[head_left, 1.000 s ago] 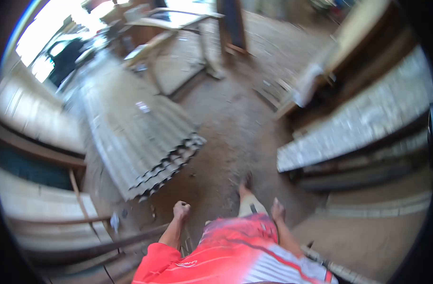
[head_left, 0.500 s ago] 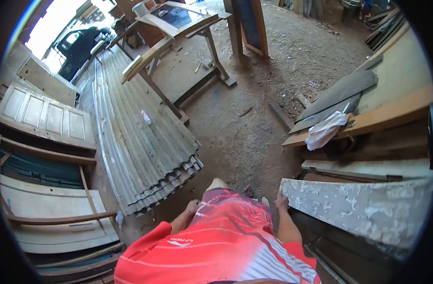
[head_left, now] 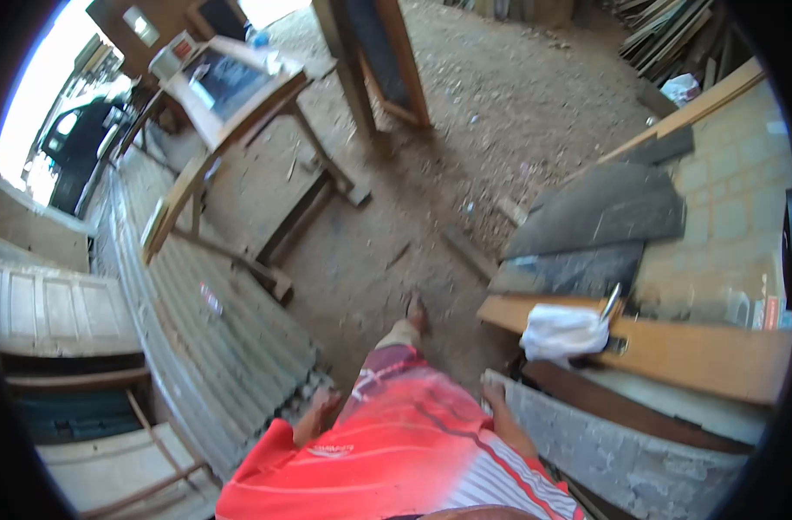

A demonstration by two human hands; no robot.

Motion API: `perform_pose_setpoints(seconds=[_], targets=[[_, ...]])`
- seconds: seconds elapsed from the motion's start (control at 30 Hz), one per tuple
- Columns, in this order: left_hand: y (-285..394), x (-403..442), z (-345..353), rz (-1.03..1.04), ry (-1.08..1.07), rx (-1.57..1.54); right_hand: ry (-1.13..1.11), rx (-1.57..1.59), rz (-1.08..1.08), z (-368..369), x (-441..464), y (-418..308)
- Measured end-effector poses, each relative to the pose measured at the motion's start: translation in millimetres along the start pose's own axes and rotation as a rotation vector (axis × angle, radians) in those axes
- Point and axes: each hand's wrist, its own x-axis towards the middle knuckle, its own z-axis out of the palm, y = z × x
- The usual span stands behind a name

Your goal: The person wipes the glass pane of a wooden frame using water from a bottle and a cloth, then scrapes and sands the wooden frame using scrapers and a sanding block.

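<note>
Corrugated sheets [head_left: 240, 338], wavy-edged, patchy grey panel [head_left: 621, 459]

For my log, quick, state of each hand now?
Left hand: no held thing visible; open or closed unclear.
Right hand: at grey panel end; grip unclear.

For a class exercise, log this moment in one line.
left hand: near corrugated sheets; right hand: near grey panel; white cloth: on wooden board

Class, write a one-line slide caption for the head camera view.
Left hand near corrugated sheets, right hand by a patchy grey board, white cloth on brown wood.
</note>
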Motion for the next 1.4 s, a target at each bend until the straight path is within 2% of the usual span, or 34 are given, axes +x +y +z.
perform_pose_setpoints(seconds=[0.03,0.07,0.1,0.13,0.2,0.27,0.3,0.33,0.37,0.4,0.5,0.53,0.63,0.7,0.77,0.8,0.83,0.87,0.9,0.93,0.97,1.0,1.03,1.07,1.1,1.17,1.3,1.4], targets=[[-21.4,29.2,2.1,-0.069,-0.138,-0.29,0.286,-0.222,-0.526,49.0,49.1,68.5],[-26.4,58.0,-28.5,-0.177,-0.256,-0.565,0.11,-0.052,-0.185,12.5,6.1,34.0],[-43.0,92.0,-27.5,-0.104,-0.307,-0.413,0.074,0.002,-0.071,-11.3,-10.1,6.1],[-44.3,127.1,-59.1,-0.026,-0.348,-0.263,0.08,0.051,-0.008,-30.0,-9.5,-14.3],[-40.9,213.4,-116.2,-0.345,-0.236,-0.432,0.142,0.135,0.048,-71.5,3.0,-48.8],[-32.8,305.4,-186.5,-0.201,0.001,-0.513,0.23,0.234,0.09,-120.9,21.2,-89.9],[-22.1,357.7,-237.7,-0.224,-0.108,-0.505,0.282,0.285,0.109,-142.9,30.2,-112.1],[-17.6,410.1,-254.6,-0.237,-0.059,-0.483,0.332,0.329,0.129,-163.5,41.6,-133.6],[-12.5,460.0,-279.0,-0.135,-0.011,-0.542,0.374,0.367,0.143,-182.0,52.0,-154.8],[4.0,502.6,-318.1,-0.125,0.006,-0.596,0.402,0.393,0.154,-195.9,62.4,-174.0],[77.3,586.1,-443.3,-0.086,0.055,-0.734,0.46,0.457,0.182,-229.4,104.0,-233.1],[96.3,613.9,-465.8,-0.075,0.065,-0.774,0.464,0.473,0.192,-233.4,120.5,-249.0],[124.2,703.4,-485.2,0.068,0.052,-0.87,0.444,0.469,0.199,-226.2,180.3,-310.2],[122.5,758.3,-480.3,0.173,0.022,-0.621,0.436,0.45,0.171,-221.8,232.8,-363.4],[91.6,825.2,-447.4,0.214,-0.054,-0.362,0.454,0.443,0.103,-220.9,288.6,-423.6],[70.9,848.8,-423.9,0.174,-0.009,-0.423,0.484,0.446,0.04,-232.8,315.7,-459.3],[49.7,865.4,-396.8,0.11,0.079,-0.41,0.523,0.446,-0.041,-250.2,344.0,-487.1],[40.8,863.2,-414.3,0.203,-0.012,-0.156,0.559,0.434,-0.105,-284.6,371.9,-524.4],[32.6,869.0,-424.5,0.397,-0.067,0.129,0.598,0.41,-0.14,-329.2,402.3,-564.0],[26.2,879.5,-434.8,0.441,-0.154,0.07,0.52,0.281,0.036,-385.7,442.9,-608.4],[30.6,880.7,-448.0,0.477,-0.244,-0.001,0.66,0.343,-0.098,-446.8,468.2,-666.9],[45.8,879.8,-462.6,0.309,-0.266,-0.142,0.614,0.386,-0.104,-509.2,491.0,-724.6],[64.4,887.0,-478.8,0.137,-0.279,-0.278,0.625,0.273,-0.144,-568.4,508.9,-784.1],[83.6,903.2,-504.1,-0.038,-0.283,-0.41,0.645,0.355,-0.303,-602.6,561.0,-812.6],[76.8,924.8,-489.4,0.129,-0.141,-0.316,0.564,0.324,-0.304,-641.2,598.6,-854.1],[93.5,963.6,-508.1,-0.083,-0.207,-0.453,0.557,0.255,-0.402,-700.8,649.9,-947.2],[123.6,1048.8,-542.3,-0.219,-0.239,-0.566,0.411,0.201,-0.579,-738.8,699.6,-1117.2],[130.1,1109.6,-559.5,-0.288,-0.227,-0.644,0.183,0.077,-0.601,-712.7,743.5,-1199.9]])
